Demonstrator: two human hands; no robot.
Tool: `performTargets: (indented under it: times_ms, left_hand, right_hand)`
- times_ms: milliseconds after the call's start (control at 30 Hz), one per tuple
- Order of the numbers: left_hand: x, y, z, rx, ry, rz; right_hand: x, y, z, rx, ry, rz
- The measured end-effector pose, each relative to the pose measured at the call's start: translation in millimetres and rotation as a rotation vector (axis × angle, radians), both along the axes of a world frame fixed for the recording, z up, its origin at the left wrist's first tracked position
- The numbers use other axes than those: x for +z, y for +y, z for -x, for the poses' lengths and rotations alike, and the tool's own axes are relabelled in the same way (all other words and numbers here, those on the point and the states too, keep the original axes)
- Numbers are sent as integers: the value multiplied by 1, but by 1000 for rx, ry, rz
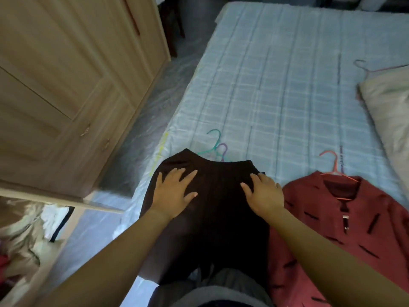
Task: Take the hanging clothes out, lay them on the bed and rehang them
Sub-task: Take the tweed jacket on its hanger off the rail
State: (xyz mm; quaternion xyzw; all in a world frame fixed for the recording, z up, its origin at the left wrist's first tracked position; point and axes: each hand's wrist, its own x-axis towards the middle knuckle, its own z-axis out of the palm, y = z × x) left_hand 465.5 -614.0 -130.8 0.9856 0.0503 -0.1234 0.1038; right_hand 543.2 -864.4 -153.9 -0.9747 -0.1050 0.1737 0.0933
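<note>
Head view looks down on a bed [276,85] covered in a pale blue checked spread that runs up the frame to the far end of the room. A black garment [219,218] lies at the near edge of the bed. The left hand [172,193] and right hand [265,196] both rest flat on its upper part, fingers straight and spread, gripping nothing. The hooks of a teal hanger [215,140] and a purple hanger [224,149] poke out from under the garment's top edge.

Just to the right, touching the black cloth, a red shirt [332,229] with dark dashes lies spread on the bed, with an orange hanger [334,167] in its collar. Farther right, at the frame's edge, sits a cream cloth [389,111] with a pink hanger [365,67] behind it.

Along the left stands a light wooden wardrobe [66,74] with panelled doors and small metal handles. Between it and the bed runs a strip of glossy grey floor [155,103].
</note>
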Motion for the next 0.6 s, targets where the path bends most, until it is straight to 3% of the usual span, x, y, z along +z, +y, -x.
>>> performTargets:
  times_ms: [333,600]
  left_hand:
    - [2,11,115,350,51,117]
    - [41,98,236,671,-52,78]
  right_hand:
    - [25,61,88,287,87,-78]
    - [57,205,158,649,35,-170]
